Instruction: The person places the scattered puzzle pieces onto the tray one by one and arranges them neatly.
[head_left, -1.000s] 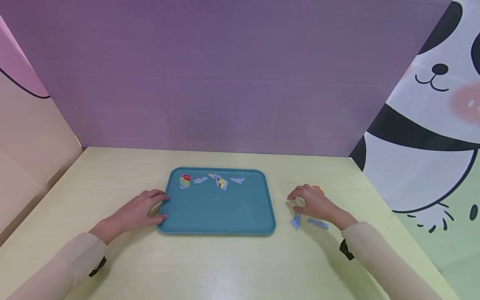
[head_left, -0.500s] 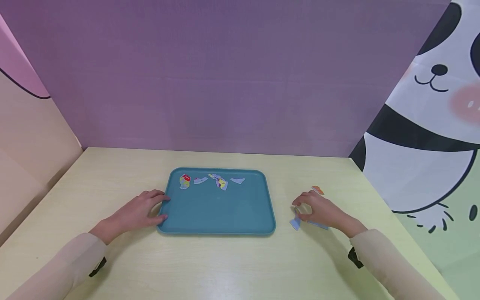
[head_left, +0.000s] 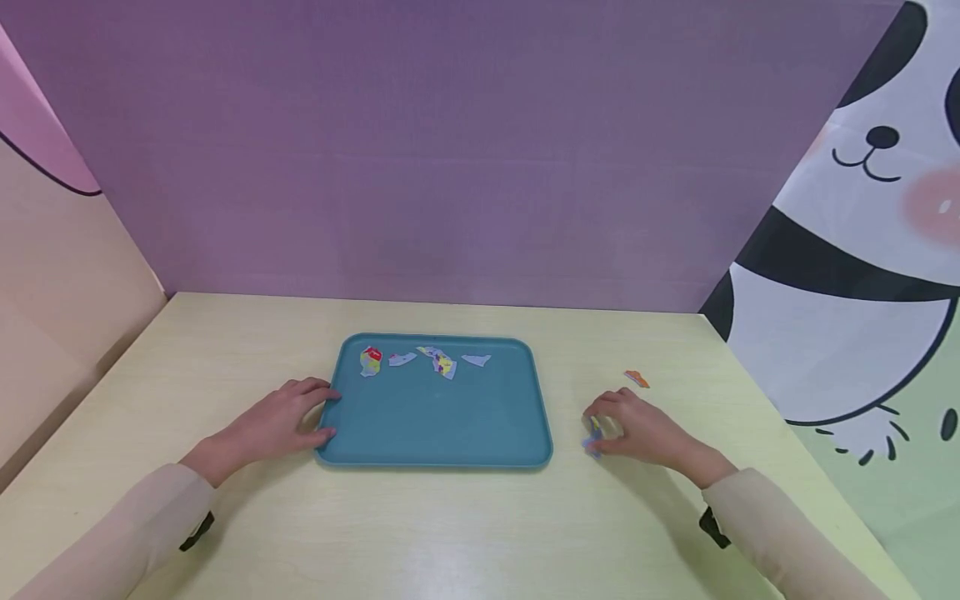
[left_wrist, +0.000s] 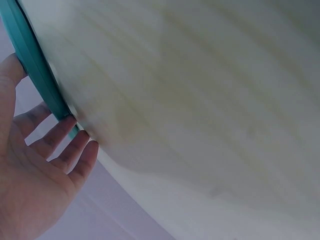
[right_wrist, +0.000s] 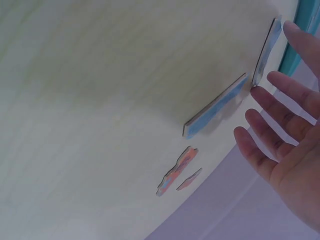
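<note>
My left hand (head_left: 279, 422) rests at the left rim of a blue-green tray (head_left: 435, 425), thumb and fingertips touching it with the fingers fairly straight. In the left wrist view the hand (left_wrist: 37, 160) spans the tray's edge (left_wrist: 37, 65). On the table to the right of the tray, my right hand (head_left: 637, 429) has thumb and fingertips at opposite ends of a flat blue-and-yellow puzzle piece (head_left: 595, 432). The right wrist view shows this piece (right_wrist: 266, 52) between them, near the tabletop. A blue strip-shaped piece (right_wrist: 215, 107) lies beside the fingers, hidden by the hand in the head view.
Several puzzle pieces lie in a row along the tray's far side, among them a red-and-yellow one (head_left: 371, 361) and a patterned one (head_left: 438, 362). An orange piece (head_left: 637, 379) lies beyond my right hand. A purple wall (head_left: 435, 167) stands behind the table.
My right hand has moved slightly toward me, away from the orange piece, and its thumb and fingers now bracket the blue-and-yellow puzzle piece. My left hand and the tray have stayed put.
</note>
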